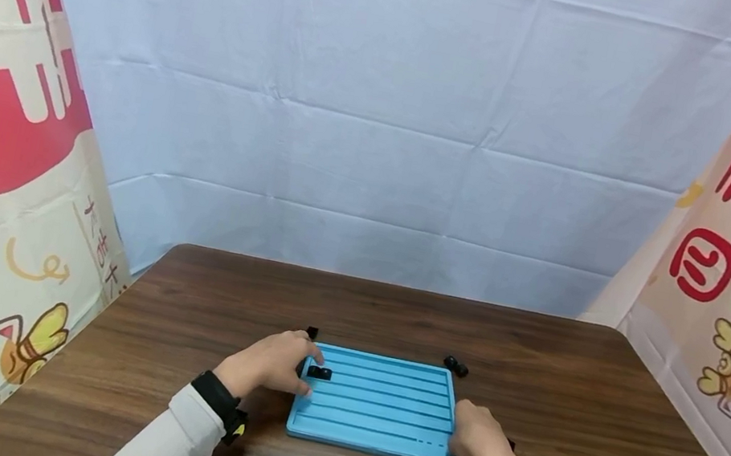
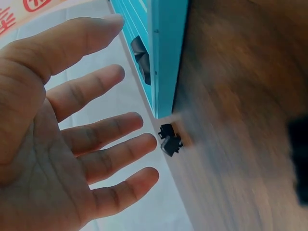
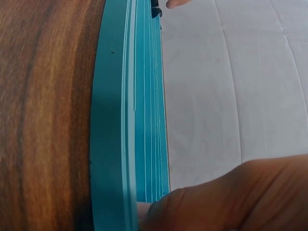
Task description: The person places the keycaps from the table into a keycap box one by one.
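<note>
A light-blue ridged tray (image 1: 378, 405) lies on the table, with a pair of small black blocks (image 1: 319, 373) in a groove near its left end. Beside that end is my left hand (image 1: 274, 361), its thumb and fingers spread apart around the blocks; the left wrist view shows the palm (image 2: 43, 159) holding nothing. My right hand (image 1: 480, 442) grips the tray's right edge near the front corner. In the right wrist view its thumb reaches over the tray's rim (image 3: 130, 144), and the other fingers are hidden.
Two black blocks (image 1: 456, 366) lie on the table behind the tray's far right corner. Another black piece (image 1: 313, 332) sits by the far left corner. Brown wooden table (image 1: 215, 291) surrounds the tray, and a pale cloth (image 1: 376, 165) hangs behind it.
</note>
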The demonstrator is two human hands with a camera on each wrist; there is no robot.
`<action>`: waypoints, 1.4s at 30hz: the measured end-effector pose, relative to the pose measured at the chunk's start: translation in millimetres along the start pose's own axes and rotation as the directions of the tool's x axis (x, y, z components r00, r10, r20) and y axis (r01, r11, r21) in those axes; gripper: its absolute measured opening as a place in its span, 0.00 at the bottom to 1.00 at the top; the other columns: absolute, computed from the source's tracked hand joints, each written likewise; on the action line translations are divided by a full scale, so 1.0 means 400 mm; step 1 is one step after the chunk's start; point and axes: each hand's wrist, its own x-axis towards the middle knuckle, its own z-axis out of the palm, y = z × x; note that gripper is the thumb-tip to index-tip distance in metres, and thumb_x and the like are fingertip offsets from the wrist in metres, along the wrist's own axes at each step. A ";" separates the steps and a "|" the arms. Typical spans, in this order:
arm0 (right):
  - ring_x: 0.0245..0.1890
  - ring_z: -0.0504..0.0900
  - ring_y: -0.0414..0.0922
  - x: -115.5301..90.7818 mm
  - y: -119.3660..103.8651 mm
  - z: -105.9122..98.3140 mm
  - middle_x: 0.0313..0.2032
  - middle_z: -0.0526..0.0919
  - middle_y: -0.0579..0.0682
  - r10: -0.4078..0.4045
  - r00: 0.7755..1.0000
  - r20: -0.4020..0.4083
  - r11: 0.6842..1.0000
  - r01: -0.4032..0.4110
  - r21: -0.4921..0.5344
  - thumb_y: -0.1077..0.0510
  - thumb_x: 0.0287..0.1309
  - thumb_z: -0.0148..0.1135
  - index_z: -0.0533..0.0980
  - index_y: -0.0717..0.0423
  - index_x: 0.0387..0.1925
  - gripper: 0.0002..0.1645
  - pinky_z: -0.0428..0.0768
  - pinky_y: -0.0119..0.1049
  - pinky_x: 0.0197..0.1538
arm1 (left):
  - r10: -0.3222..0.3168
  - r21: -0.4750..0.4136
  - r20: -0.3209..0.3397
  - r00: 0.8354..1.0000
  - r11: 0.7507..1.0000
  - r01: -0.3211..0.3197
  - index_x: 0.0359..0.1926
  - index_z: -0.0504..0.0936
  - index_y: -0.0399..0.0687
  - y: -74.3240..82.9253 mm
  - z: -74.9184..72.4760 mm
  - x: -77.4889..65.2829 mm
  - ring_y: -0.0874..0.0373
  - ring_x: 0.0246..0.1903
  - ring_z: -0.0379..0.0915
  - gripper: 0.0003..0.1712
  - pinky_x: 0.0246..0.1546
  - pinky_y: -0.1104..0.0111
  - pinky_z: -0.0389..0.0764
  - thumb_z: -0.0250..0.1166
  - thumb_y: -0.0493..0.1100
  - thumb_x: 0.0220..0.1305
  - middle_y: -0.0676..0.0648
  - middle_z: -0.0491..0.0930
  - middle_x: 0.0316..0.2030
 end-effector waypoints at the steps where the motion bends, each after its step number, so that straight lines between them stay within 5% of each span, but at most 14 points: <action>1: 0.22 0.75 0.50 0.002 0.001 0.001 0.30 0.73 0.63 0.000 1.000 0.004 1.000 0.000 0.001 0.78 0.50 0.54 0.73 0.71 0.39 0.12 0.76 0.37 0.17 | -0.003 -0.004 0.006 1.000 1.000 0.003 0.51 0.80 0.49 -0.003 0.001 -0.006 0.47 0.52 0.68 0.23 0.44 0.57 0.74 0.71 0.47 0.53 0.41 0.70 0.54; 16: 0.23 0.74 0.50 -0.003 -0.002 0.003 0.33 0.73 0.65 -0.021 1.000 0.017 1.000 0.021 -0.001 0.79 0.50 0.53 0.72 0.72 0.42 0.15 0.75 0.37 0.17 | 0.013 -0.055 0.057 0.998 0.998 -0.010 0.50 0.79 0.46 -0.041 -0.001 -0.091 0.57 0.37 0.69 0.25 0.35 0.63 0.74 0.72 0.48 0.50 0.47 0.73 0.43; 24: 0.23 0.74 0.50 0.023 0.014 0.016 0.33 0.73 0.65 -0.001 1.000 0.023 1.000 0.001 -0.015 0.78 0.50 0.54 0.72 0.72 0.43 0.15 0.75 0.37 0.17 | -0.007 -0.096 0.076 0.997 0.995 0.014 0.50 0.80 0.47 -0.045 -0.008 -0.117 0.44 0.53 0.67 0.25 0.45 0.53 0.73 0.73 0.46 0.49 0.39 0.71 0.53; 32: 0.22 0.74 0.49 0.059 0.040 0.041 0.32 0.73 0.63 0.012 1.000 0.011 0.999 -0.011 -0.031 0.77 0.51 0.54 0.72 0.70 0.43 0.15 0.75 0.36 0.16 | 0.002 -0.104 0.088 0.996 0.995 0.007 0.49 0.80 0.49 -0.052 0.008 -0.141 0.52 0.45 0.70 0.27 0.41 0.59 0.74 0.75 0.48 0.46 0.48 0.73 0.45; 42: 0.22 0.74 0.50 -0.006 0.002 0.002 0.33 0.73 0.66 -0.029 0.999 0.018 0.999 0.030 -0.035 0.79 0.50 0.53 0.71 0.73 0.42 0.15 0.75 0.36 0.17 | 0.042 -0.119 0.092 0.995 0.992 -0.031 0.45 0.82 0.48 -0.060 0.020 -0.159 0.62 0.31 0.63 0.25 0.29 0.69 0.70 0.77 0.45 0.42 0.54 0.72 0.36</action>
